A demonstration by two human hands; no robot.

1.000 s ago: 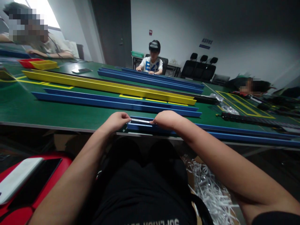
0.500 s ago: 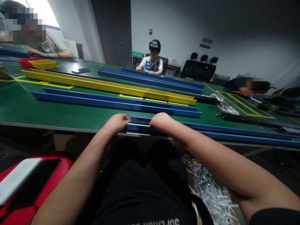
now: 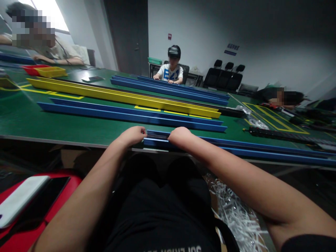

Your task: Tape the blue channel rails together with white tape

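Along the table's near edge lies a long blue channel (image 3: 252, 152) with raised side walls. My left hand (image 3: 134, 134) is at its left end, with fingers curled together by the opening. Whatever those fingers pinch is too small to make out. Over the channel, a little further right, my right hand (image 3: 180, 134) is bent down with its back to me. Its fingers are mostly hidden, and a tip seems to reach inside the channel. Just beyond both hands rests another blue channel (image 3: 131, 115).
A yellow channel (image 3: 120, 97) and more blue channels (image 3: 168, 89) lie across the green table (image 3: 86, 127). Red (image 3: 35, 69) and yellow trays (image 3: 51, 72) stand far left. People sit around the table. Below right are white paper shreds (image 3: 238, 213); a red seat (image 3: 63, 189) is left.
The view has shifted very slightly. Both hands stay at the left end of the near blue channel, with hardly any visible movement.
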